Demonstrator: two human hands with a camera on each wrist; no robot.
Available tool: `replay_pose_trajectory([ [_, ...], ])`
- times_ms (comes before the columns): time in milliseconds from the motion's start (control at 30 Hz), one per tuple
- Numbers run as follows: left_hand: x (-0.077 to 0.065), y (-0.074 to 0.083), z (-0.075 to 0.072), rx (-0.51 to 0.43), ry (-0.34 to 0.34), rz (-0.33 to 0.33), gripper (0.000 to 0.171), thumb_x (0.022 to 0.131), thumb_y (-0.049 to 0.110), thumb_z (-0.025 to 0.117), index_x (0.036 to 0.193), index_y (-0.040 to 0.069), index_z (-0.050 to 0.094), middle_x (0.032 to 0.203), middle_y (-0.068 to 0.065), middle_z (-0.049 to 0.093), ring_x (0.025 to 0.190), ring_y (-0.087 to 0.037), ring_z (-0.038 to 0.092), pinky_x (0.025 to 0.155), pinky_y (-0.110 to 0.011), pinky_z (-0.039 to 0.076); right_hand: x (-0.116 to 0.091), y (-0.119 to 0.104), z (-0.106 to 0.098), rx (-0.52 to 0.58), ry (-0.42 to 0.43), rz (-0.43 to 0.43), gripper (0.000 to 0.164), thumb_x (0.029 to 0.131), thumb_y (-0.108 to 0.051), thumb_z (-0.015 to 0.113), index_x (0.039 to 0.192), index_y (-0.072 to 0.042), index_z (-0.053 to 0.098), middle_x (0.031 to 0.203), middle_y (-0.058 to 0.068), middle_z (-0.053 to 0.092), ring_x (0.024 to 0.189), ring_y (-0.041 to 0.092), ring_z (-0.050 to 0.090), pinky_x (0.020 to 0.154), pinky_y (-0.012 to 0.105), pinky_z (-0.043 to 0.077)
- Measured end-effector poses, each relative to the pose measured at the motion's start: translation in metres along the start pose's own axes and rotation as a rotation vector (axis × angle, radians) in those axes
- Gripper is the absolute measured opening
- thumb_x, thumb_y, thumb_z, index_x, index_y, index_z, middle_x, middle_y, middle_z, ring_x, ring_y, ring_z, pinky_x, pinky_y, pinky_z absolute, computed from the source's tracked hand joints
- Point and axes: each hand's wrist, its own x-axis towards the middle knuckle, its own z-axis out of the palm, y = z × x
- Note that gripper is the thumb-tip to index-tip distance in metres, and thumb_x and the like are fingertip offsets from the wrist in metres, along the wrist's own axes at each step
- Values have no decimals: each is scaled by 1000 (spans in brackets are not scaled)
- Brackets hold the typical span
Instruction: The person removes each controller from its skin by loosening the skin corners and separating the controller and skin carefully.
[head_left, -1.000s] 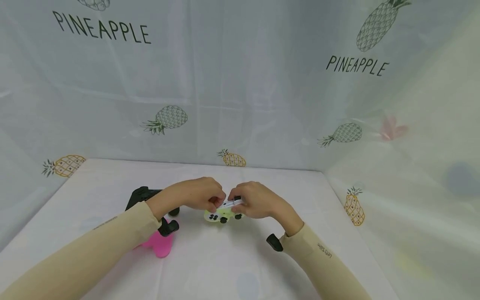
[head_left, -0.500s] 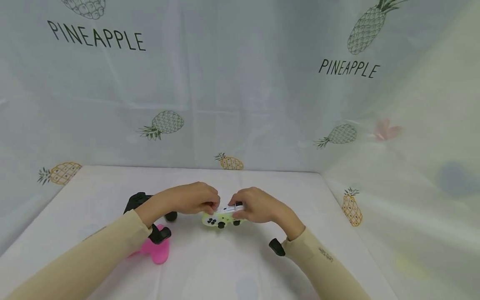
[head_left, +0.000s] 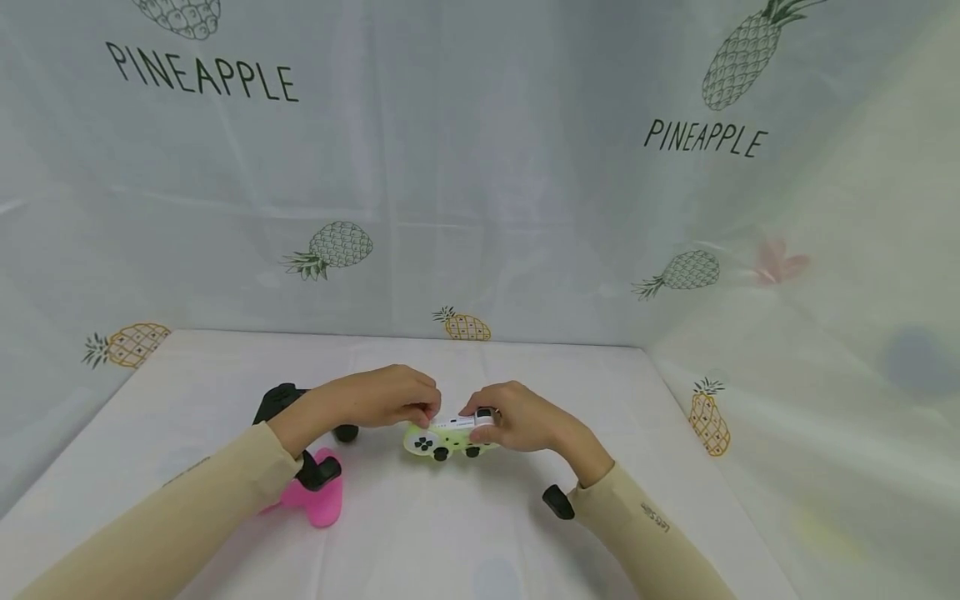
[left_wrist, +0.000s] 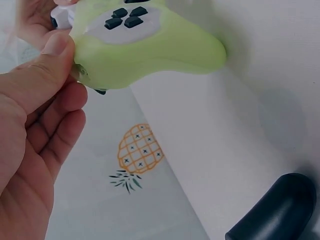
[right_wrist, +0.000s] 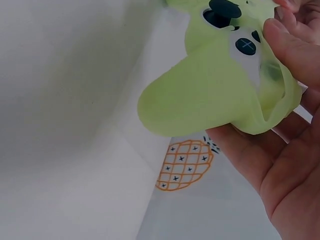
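A white game controller (head_left: 463, 422) with black buttons and sticks sits in a light green silicone cover (left_wrist: 150, 55). Both hands hold it up at the middle of the table. At its left end my left hand (head_left: 393, 396) pinches the cover's edge, thumb on the near face and fingers behind. My right hand (head_left: 525, 417) grips the other end, its thumb on the cover's rim and fingers underneath. In the right wrist view the cover (right_wrist: 200, 95) gapes around that end, while the left end lies snug. The controller's back is hidden.
A black game controller (head_left: 277, 402) lies at the left, partly behind the left forearm; its handle (left_wrist: 280, 207) shows in the left wrist view. Nearer stands out a pink, soft-looking piece (head_left: 322, 500), partly hidden by the sleeve. A pineapple-print curtain (head_left: 480, 167) hangs behind the white table (head_left: 420, 533).
My right hand has shifted slightly right and down along the controller, so more of its white top edge shows. The left hand keeps its pinch. The head view has tilted a little.
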Motion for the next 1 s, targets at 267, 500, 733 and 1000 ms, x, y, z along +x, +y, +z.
replay_pose_trajectory([
  [267,-1,0,-1,-24,-6,-32,17,100,13,74,89,19,64,84,14,56,79,-2,51,77,-26,48,-2,6,6,40,18,25,27,97,-26,81,121,-15,76,107,-10,74,86,5,59,79,27,51],
  [500,-5,-1,1,-18,2,-37,15,101,15,73,90,20,64,85,15,57,81,-2,52,78,-25,49,-3,10,10,53,14,39,27,97,-27,81,122,-17,76,102,-12,73,80,4,57,74,25,49],
  [733,-8,-4,4,-27,14,-40,15,102,15,72,91,20,62,85,14,55,81,-2,51,78,-25,48,-3,16,15,73,14,46,27,96,-29,81,120,-19,76,93,-13,70,71,3,52,66,24,46],
  [1000,-11,-7,8,-42,25,-53,15,102,16,71,93,20,61,87,13,56,82,-3,51,77,-26,47,-3,20,17,83,23,58,29,96,-29,82,122,-18,75,88,-13,67,68,3,50,64,23,44],
])
